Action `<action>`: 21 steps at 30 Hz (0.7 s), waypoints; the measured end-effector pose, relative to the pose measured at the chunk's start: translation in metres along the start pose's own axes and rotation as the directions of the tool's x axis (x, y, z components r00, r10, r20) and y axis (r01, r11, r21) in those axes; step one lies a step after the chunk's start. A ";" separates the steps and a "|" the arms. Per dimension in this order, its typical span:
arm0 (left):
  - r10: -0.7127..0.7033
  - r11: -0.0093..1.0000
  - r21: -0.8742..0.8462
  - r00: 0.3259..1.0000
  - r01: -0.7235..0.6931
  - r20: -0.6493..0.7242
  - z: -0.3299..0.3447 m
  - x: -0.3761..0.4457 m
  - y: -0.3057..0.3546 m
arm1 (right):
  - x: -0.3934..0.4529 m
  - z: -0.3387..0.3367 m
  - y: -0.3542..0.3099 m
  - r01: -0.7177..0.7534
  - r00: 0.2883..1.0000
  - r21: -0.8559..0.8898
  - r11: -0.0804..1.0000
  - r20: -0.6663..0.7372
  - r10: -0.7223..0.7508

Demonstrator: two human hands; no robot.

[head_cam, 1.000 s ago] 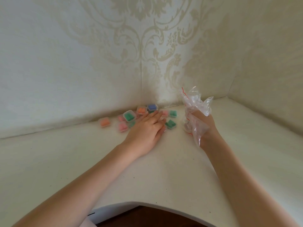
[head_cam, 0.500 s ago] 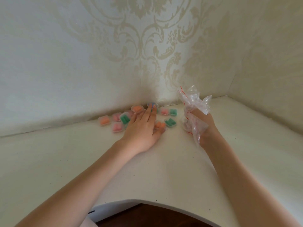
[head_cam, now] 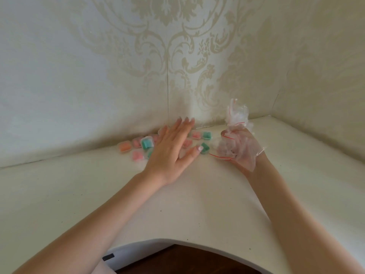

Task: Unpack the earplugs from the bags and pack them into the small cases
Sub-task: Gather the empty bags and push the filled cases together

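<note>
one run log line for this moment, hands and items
left hand: flat over small cases | right hand: grips bunched plastic bags | cases: filled, clustered by wall on table

Orange (head_cam: pixel 124 146), pink (head_cam: pixel 137 155) and green cases (head_cam: pixel 147 143) are seen below cream damask wallpaper (head_cam: pixel 177 56); red-striped clear bags (head_cam: pixel 235 133).

The walls (head_cam: pixel 98 76) met in a corner, papered in pale cream with a faded damask scroll pattern (head_cam: pixel 177 46). A cream tabletop (head_cam: pixel 197 204) ran up against them, its near edge curving inward over dark brown wood (head_cam: pixel 187 262). Soft, even light lay over everything.
</note>
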State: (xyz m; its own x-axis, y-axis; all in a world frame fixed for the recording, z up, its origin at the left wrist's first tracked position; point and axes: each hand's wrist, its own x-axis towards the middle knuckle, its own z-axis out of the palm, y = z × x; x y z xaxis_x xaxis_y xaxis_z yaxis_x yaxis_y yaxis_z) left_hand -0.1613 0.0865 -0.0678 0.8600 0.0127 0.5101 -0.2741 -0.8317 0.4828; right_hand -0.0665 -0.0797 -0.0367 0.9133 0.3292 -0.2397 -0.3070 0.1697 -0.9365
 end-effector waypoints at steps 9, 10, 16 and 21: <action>-0.060 0.901 -0.424 0.945 -0.087 -0.321 0.030 0.009 0.067 | -0.039 0.025 0.008 0.391 0.917 -0.189 0.901 0.163 -0.364; -0.138 0.885 -0.464 0.923 -0.048 -0.359 0.032 0.012 0.070 | -0.043 0.024 0.007 0.386 0.917 -0.141 0.912 0.164 -0.363; -0.472 0.568 -0.789 0.878 0.233 -0.080 0.037 0.013 0.127 | -0.077 0.003 0.006 0.370 0.929 0.078 0.926 -0.007 -0.371; -0.386 0.040 -0.887 0.826 0.460 0.411 0.045 0.006 0.177 | -0.122 -0.036 0.002 0.476 0.816 -0.274 0.836 -0.217 -0.536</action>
State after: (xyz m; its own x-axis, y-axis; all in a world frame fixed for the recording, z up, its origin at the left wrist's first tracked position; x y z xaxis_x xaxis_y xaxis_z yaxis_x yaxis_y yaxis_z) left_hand -0.1858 -0.0853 -0.0113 0.9929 0.1035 -0.0578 0.0030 0.4652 0.8852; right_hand -0.1689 -0.1530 -0.0184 0.9678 -0.0234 0.2506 0.2515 0.0443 -0.9669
